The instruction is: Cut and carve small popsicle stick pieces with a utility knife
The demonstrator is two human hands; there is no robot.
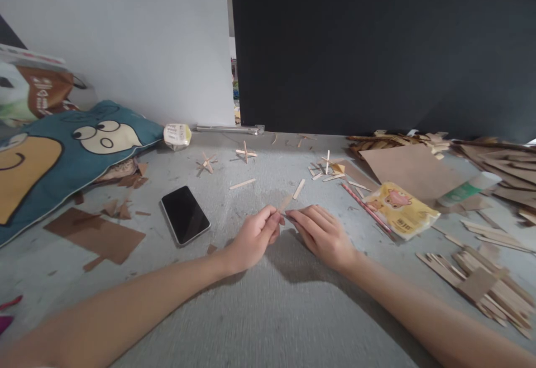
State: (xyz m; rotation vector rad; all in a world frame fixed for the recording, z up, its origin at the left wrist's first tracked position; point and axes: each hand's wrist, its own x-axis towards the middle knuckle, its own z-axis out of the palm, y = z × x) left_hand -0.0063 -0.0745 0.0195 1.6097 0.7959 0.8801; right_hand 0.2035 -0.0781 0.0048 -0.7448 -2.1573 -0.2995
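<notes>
A thin wooden craft stick (286, 202) slants up from between my hands, above the grey tabletop. My left hand (256, 235) is closed on it, thumb and fingers pinched together. My right hand (324, 236) is also closed, its fingertips meeting close beside the stick; a small dark thing shows at them, too small to make out. Just beyond my hands lies a loose craft stick (298, 189), and another loose stick (242, 184) rests farther left. Small assemblies of crossed sticks stand behind: one star-like piece (206, 163), a second crossed piece (246, 153) and an upright stick (328, 162).
Left of my hands lie a black phone (185, 215), brown cardboard (97, 235) and a blue cartoon cushion (100, 144). At right are a yellow packet (400, 209), a red-striped straw (367, 209), a green-and-white tube (469, 189) and a stick bundle (479, 284). A dark panel (377, 49) rises behind.
</notes>
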